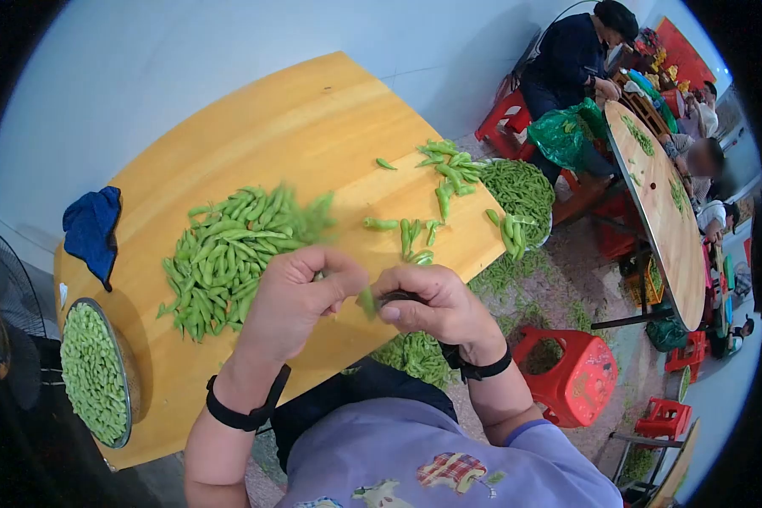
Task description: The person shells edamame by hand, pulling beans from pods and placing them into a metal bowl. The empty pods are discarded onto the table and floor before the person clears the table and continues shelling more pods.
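Observation:
My left hand (305, 292) is closed, its thumb and fingers pinched; a bit of green shows between them. Opposite it, my right hand (436, 306) is closed around a small dark tool (400, 297), mostly covered by the fingers. A blurred green bean pod (368, 301) is at the right fingertips, between the two hands. Beyond my left hand lies a heap of green bean pods (229, 254) on the wooden table (271, 102). Past my right hand, loose pods (411, 240) are scattered toward the table's right edge.
A metal bowl (127, 372) of pale green beans stands at the left edge, near a blue cloth (93, 229). Pods fill a container (516, 190) beyond the right edge. A red stool (571, 377) stands on the floor. Other people (567, 63) sit around another table (665, 229).

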A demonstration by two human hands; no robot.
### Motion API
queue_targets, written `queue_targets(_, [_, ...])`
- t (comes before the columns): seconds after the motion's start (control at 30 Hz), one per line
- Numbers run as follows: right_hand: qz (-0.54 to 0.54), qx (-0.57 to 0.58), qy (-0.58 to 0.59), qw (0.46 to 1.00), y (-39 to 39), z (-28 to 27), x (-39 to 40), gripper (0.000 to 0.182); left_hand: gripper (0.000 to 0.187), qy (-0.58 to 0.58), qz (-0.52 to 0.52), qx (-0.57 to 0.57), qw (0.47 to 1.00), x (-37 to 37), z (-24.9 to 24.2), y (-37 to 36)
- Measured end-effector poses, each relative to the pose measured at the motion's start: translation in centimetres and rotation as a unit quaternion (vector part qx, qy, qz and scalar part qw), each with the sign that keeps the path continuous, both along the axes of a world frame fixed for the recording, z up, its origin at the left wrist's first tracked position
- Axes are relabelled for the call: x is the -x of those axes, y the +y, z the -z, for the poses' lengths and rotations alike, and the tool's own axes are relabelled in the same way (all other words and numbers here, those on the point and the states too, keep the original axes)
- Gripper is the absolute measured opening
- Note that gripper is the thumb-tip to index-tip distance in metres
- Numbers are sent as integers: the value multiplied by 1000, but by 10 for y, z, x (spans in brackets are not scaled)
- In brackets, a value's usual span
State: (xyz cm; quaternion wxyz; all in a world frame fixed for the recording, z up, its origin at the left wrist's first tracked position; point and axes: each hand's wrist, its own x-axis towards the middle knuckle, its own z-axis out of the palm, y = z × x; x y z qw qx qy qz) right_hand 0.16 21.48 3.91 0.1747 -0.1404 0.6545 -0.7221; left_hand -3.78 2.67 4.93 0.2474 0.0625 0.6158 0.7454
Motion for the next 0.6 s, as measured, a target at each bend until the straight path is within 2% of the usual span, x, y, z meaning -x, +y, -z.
queue_targets(0.03, [1,-19,11,1000,1,-1,-1,18,3,-2,-1,-2,1000,-1,-4,1])
queue_targets(0.1, [2,-40,20,999,1,-2,-3,18,4,72,1,102,992,-4,-14,2])
queue_targets(0.13, [5,-55,56,997,1,-2,-4,18,4,71,1,101,992,-5,-14,3])
queue_targets(0.2, [6,-71,91,993,1,-2,-5,18,4,215,-9,139,967,-7,-13,3])
queue_targets(0.23, [13,-88,125,988,0,-1,-5,16,4,214,-10,138,967,-8,-13,4])
queue_targets(0.3, [18,-105,158,982,-1,-1,-5,15,4,289,1,152,945,-9,-14,3])
queue_targets(0.33, [21,-117,165,979,-1,-2,-6,15,4,289,1,152,945,-9,-16,3])
queue_targets(0.4, [24,-129,171,977,-3,-1,-8,14,4,178,27,140,974,-12,-20,2])
queue_targets(0.43, [29,-111,176,978,-5,1,-9,14,4,177,27,140,974,-13,-19,2])
queue_targets(0.5, [34,-92,179,979,-4,1,-11,14,5,90,52,87,991,-14,-17,0])
queue_targets(0.53, [5,-33,67,997,-2,-1,-12,13,5,88,53,87,991,-15,-13,-1])
queue_targets(0.57, [-25,26,-45,998,-1,-3,-13,13,5,42,74,11,996,-15,-5,-3])
queue_targets(0.6, [-22,27,-45,998,-1,0,-14,13,6,-3,95,-65,993,-16,2,-3])
